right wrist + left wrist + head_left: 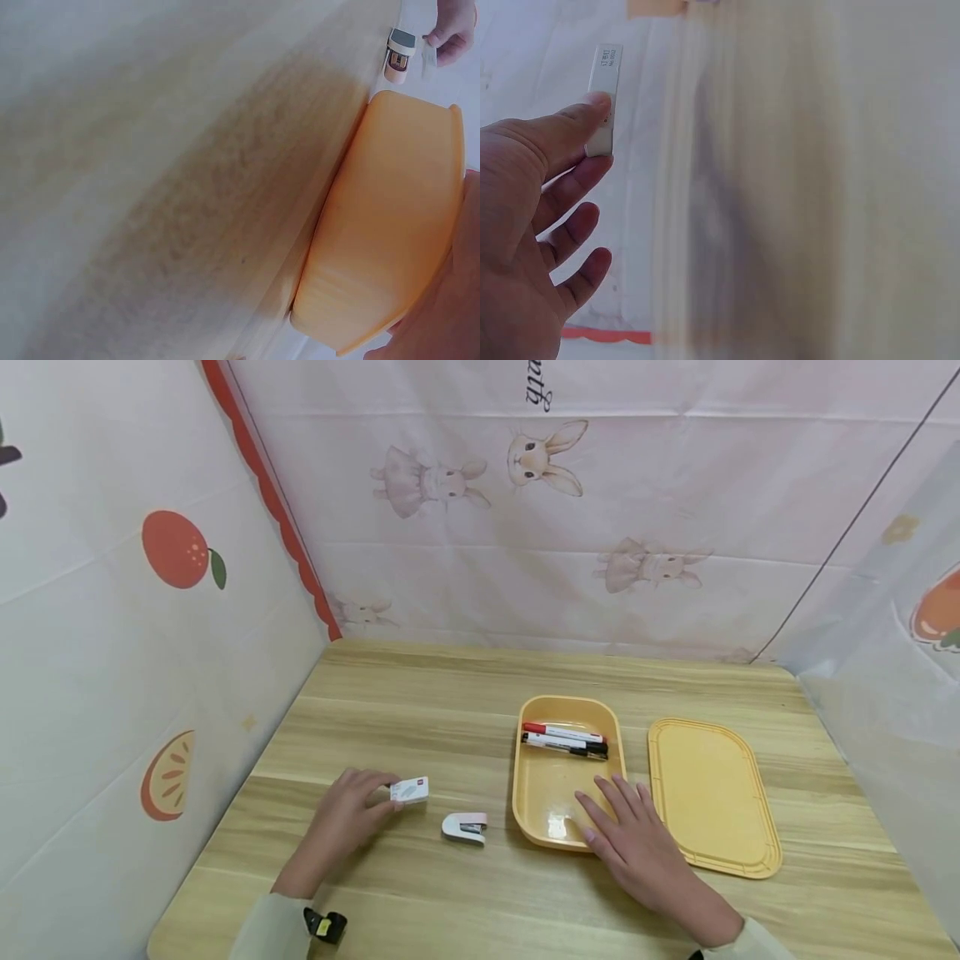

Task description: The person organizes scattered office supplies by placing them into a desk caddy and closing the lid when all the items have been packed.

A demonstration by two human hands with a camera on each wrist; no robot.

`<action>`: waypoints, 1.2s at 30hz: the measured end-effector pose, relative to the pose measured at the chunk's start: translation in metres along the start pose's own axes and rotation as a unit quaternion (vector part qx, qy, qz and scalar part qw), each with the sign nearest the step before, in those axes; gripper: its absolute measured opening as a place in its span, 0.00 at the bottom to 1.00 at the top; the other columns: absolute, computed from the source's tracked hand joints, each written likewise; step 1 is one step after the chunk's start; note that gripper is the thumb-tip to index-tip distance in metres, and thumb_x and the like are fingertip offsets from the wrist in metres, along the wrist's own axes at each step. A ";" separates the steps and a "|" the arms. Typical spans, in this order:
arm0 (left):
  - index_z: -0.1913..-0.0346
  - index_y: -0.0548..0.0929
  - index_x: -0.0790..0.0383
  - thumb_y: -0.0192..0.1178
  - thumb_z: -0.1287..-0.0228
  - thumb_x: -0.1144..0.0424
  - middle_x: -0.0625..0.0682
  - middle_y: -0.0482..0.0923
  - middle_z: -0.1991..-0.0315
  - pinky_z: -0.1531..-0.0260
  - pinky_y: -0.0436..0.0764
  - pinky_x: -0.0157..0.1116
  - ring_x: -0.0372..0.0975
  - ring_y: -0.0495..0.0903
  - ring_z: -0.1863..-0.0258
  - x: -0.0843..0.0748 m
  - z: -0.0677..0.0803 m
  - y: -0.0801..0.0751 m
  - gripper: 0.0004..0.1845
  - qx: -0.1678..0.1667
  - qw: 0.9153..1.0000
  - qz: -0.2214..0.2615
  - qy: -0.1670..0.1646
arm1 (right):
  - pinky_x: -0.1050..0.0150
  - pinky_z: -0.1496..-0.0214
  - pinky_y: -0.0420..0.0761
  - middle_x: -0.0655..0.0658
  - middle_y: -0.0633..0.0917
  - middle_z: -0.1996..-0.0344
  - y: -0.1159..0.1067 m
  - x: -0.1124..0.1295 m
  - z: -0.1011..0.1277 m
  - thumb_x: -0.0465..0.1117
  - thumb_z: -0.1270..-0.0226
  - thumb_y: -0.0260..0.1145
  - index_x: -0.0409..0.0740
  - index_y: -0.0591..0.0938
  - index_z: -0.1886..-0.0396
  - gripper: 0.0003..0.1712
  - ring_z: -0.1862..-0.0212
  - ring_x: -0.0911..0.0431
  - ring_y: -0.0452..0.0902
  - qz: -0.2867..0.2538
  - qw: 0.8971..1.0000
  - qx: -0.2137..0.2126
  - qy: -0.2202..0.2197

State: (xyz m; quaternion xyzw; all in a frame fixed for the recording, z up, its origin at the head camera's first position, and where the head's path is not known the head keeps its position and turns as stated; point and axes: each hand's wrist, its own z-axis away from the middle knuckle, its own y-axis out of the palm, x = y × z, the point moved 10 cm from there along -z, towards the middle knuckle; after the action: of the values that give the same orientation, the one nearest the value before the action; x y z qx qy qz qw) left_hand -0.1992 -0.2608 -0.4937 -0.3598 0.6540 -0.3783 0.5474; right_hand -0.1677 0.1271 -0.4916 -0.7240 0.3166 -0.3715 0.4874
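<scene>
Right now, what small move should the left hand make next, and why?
Probably carry the small white box to the yellow tray. The left hand already pinches it, the right hand rests on the tray's near rim, and markers already lie inside; the stapler lies untouched.

My left hand [341, 821] pinches a small white box [409, 790] printed with a grey mark and a red corner, above a pale wood-grain table [420, 710]. A white stapler [464, 828] with a pink top and grey underside lies beside a yellow-orange tray [534, 793] holding a red-capped white marker [562, 732] and a black-capped white marker [564, 744]. The matching yellow-orange lid [708, 793] sits alongside. Behind, pale pink sheeting [600, 485] shows rabbits; the side sheeting [112, 635] shows orange fruit.
</scene>
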 end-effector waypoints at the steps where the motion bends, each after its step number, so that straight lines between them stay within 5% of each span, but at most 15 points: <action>1: 0.42 0.84 0.42 0.70 0.38 0.48 0.44 0.84 0.44 0.53 0.75 0.43 0.39 0.74 0.51 -0.004 -0.003 -0.001 0.21 -0.001 1.000 -0.003 0.004 | 0.37 0.23 0.46 0.41 0.63 0.23 0.000 0.000 0.000 0.56 0.19 0.50 0.58 0.69 0.24 0.28 0.21 0.39 0.50 -0.001 1.000 0.001 0.001; 22: 0.43 0.85 0.49 0.69 0.37 0.47 0.45 0.85 0.44 0.41 0.74 0.51 0.44 0.77 0.44 -0.091 -0.057 -0.004 0.21 0.009 0.992 0.006 0.123 | 0.37 0.23 0.45 0.40 0.64 0.24 0.002 0.000 -0.001 0.55 0.19 0.50 0.57 0.69 0.24 0.28 0.21 0.39 0.50 -0.002 1.000 -0.006 -0.007; 29: 0.44 0.86 0.48 0.69 0.37 0.45 0.43 0.85 0.47 0.51 0.75 0.42 0.38 0.75 0.52 -0.122 -0.075 0.006 0.21 0.004 0.987 -0.009 0.163 | 0.37 0.23 0.46 0.40 0.65 0.24 0.001 -0.001 0.000 0.56 0.20 0.51 0.56 0.69 0.25 0.28 0.21 0.39 0.51 -0.006 1.000 -0.008 0.001; 36: 0.44 0.85 0.44 0.69 0.38 0.43 0.42 0.85 0.47 0.51 0.74 0.41 0.37 0.74 0.53 -0.147 -0.090 0.017 0.21 0.021 0.986 -0.025 0.161 | 0.36 0.23 0.46 0.40 0.64 0.24 0.001 -0.001 -0.001 0.55 0.19 0.50 0.56 0.68 0.24 0.29 0.21 0.39 0.50 0.000 1.000 -0.005 -0.002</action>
State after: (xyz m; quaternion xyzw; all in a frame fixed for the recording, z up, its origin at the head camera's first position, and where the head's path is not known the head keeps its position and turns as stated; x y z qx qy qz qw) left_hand -0.2688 -0.1138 -0.4337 -0.2985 0.7163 -0.4584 0.4332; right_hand -0.1690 0.1272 -0.4924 -0.7271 0.3170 -0.3683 0.4848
